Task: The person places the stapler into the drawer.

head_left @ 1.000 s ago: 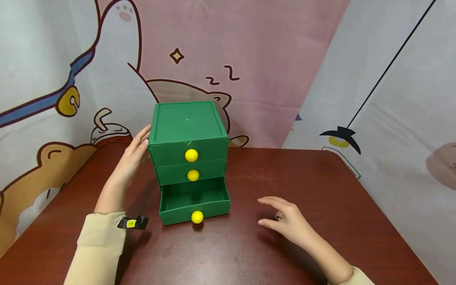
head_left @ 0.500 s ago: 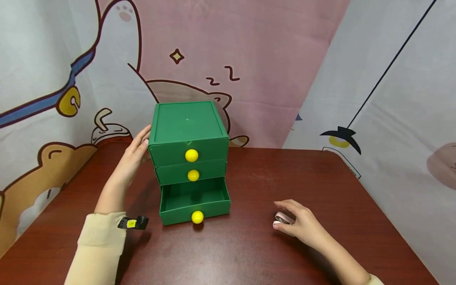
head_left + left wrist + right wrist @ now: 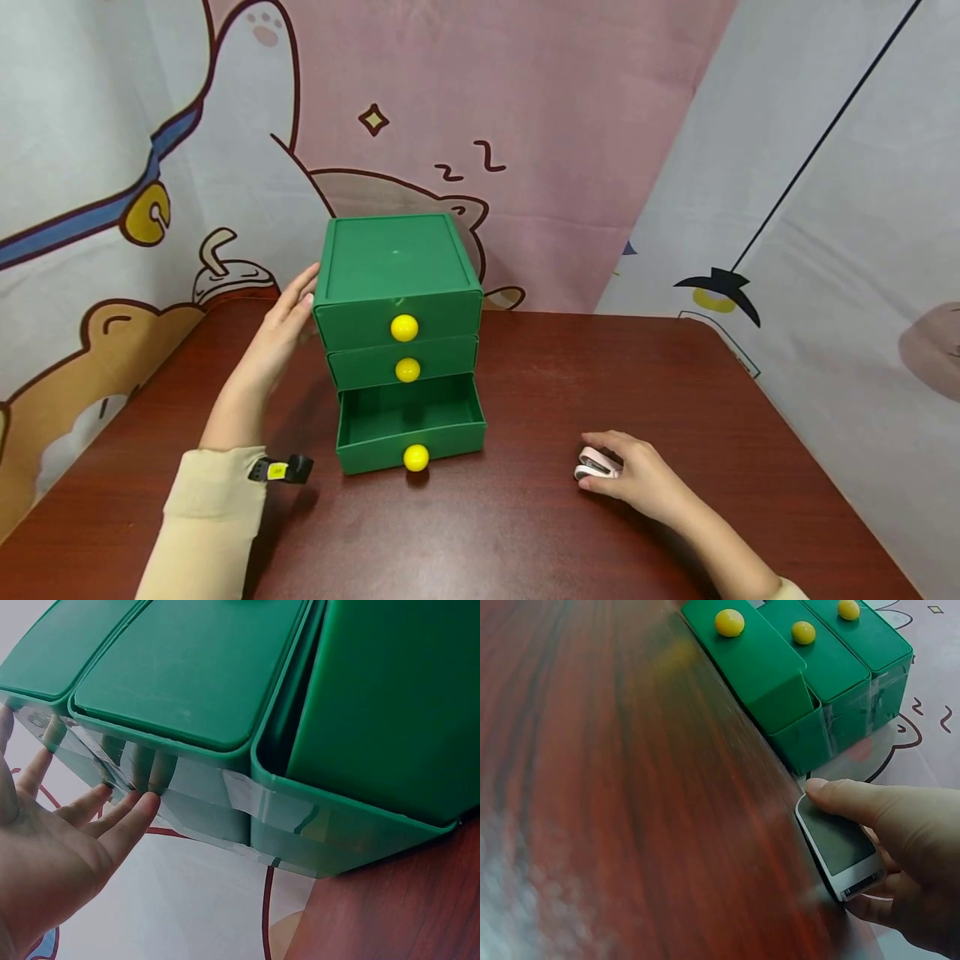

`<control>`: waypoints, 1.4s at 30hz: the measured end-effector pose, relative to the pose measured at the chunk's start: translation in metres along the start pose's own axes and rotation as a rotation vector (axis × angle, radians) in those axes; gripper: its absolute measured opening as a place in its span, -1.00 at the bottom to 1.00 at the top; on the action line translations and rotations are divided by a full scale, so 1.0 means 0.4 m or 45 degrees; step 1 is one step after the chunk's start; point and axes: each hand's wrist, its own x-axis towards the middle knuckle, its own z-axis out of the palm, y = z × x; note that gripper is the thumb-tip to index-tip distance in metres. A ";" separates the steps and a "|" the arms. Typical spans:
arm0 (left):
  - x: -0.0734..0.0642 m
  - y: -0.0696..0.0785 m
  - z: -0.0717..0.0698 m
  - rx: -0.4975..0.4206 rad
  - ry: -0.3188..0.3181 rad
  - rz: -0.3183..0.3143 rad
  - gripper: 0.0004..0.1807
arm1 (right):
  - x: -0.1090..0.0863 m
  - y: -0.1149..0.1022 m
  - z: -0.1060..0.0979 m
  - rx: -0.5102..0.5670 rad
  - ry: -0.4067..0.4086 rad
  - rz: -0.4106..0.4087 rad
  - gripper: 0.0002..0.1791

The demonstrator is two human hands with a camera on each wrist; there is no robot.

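Note:
A green three-drawer cabinet [image 3: 397, 258] with yellow ball knobs stands on the table. Its bottom drawer [image 3: 375, 455] is pulled out and holds nothing; the upper two are closed. My left hand [image 3: 273, 337] rests against the cabinet's left side, and the left wrist view shows straight, spread fingertips [image 3: 146, 802] on the clear-taped wall. Right of the cabinet, my right hand [image 3: 637, 479] holds a small pink-and-white stapler [image 3: 596, 463] between thumb and fingers, low over the table. In the right wrist view the stapler [image 3: 841, 844] shows a grey panel, with the thumb at its far end.
The dark red-brown wooden table [image 3: 510, 525] runs up to a cartoon-printed cloth backdrop [image 3: 562, 167]. A black strap with a yellow label [image 3: 276, 471] sits on my left cuff.
My right hand has moved right and toward me, and its fingers have closed in around the stapler, which now shows more. The left hand and the cabinet have stayed put.

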 end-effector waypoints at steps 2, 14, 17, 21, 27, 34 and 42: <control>0.000 0.000 0.001 -0.002 0.001 -0.003 -0.38 | -0.001 0.000 0.002 0.027 -0.004 0.009 -0.31; -0.001 -0.001 0.001 -0.008 0.002 -0.003 -0.38 | 0.001 0.001 0.012 0.096 0.017 -0.047 -0.44; -0.001 0.000 0.001 -0.024 -0.004 0.012 -0.38 | 0.006 -0.004 0.012 0.106 0.034 -0.066 -0.45; -0.002 0.002 -0.001 -0.042 -0.009 0.029 -0.38 | 0.018 -0.017 0.012 0.109 0.067 -0.096 -0.45; -0.004 0.004 -0.003 -0.028 0.002 0.012 -0.38 | 0.042 -0.048 0.011 0.136 0.116 -0.162 -0.46; -0.006 0.002 -0.003 -0.015 0.008 0.007 -0.37 | 0.073 -0.084 0.014 0.180 0.127 -0.200 -0.48; -0.003 0.003 0.003 -0.019 -0.004 0.014 -0.38 | 0.116 -0.129 0.021 0.198 0.178 -0.271 -0.48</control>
